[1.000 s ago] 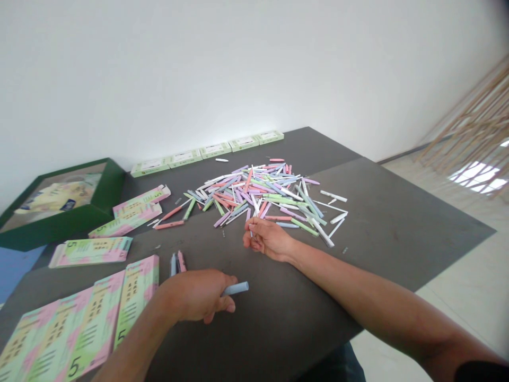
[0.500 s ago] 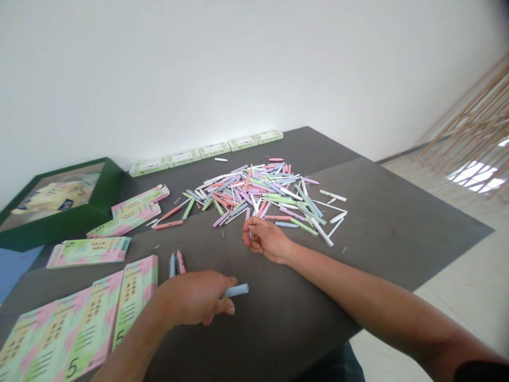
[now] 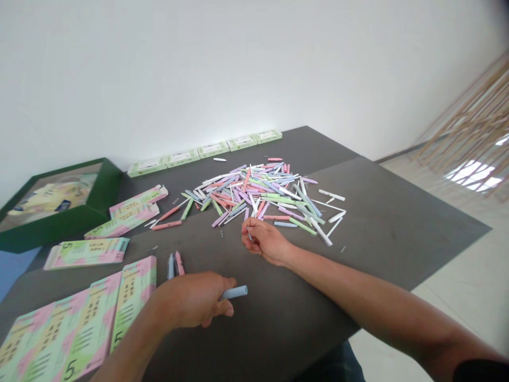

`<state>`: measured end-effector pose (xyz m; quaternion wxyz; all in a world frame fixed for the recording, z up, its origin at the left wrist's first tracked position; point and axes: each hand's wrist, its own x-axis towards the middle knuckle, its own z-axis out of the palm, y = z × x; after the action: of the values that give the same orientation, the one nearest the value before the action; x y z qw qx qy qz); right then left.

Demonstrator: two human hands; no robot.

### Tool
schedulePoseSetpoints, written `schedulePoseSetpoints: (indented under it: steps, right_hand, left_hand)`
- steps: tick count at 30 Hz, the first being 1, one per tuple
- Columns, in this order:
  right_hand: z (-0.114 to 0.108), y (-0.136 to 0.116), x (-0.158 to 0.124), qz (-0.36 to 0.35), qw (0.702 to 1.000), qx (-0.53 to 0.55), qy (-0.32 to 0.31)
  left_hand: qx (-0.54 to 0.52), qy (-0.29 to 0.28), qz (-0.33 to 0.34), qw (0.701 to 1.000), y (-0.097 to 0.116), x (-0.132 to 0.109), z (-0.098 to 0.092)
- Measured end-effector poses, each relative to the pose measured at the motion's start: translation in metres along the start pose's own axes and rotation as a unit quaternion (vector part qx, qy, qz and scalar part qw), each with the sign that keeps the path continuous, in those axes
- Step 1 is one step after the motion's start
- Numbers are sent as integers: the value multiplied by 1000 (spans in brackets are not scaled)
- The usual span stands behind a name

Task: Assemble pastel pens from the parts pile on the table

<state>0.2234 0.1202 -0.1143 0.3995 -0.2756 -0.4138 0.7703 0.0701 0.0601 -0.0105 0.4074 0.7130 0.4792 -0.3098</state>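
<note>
Gripping pale-blue pen barrel [image 3: 237,291] in left hand [image 3: 201,300], over near part of dark table [image 3: 397,223], with free end out past fingertips. Apparently pinching slim pale part [image 3: 249,233] in right hand [image 3: 264,240], mostly hidden; can't identify it further. Hands apart, right one just short of heap of loose pen parts [image 3: 258,193]. Barrel: probably light, stiff, smooth plastic; could roll or slip endwise. Best held mid-length, thumb against finger, ends clear. Slim part: likely bends easier, so pinch gently. Containers: yellowish packaging [image 3: 55,197] inside open green box [image 3: 104,185], far left; light-green cartons [image 3: 182,158] in row along wall [image 3: 254,63]; pink-and-green cartons [image 3: 91,318] lying flat, left. Can't see inside either carton set.
</note>
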Motion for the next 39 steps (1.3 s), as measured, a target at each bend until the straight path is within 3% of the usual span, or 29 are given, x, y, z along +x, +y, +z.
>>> schedulePoseSetpoints:
  steps: [7, 18, 39]
  right_hand:
    - [2, 0, -3, -30, 999, -29, -5]
    - [2, 0, -4, -19, 1000, -24, 3]
    - [-2, 0, -6, -61, 996, -43, -51]
  left_hand:
    - [4, 13, 11, 1000, -6, 4, 4]
    - [7, 12, 19, 1000, -7, 3, 4]
    - [-4, 18, 14, 1000, -6, 1, 5]
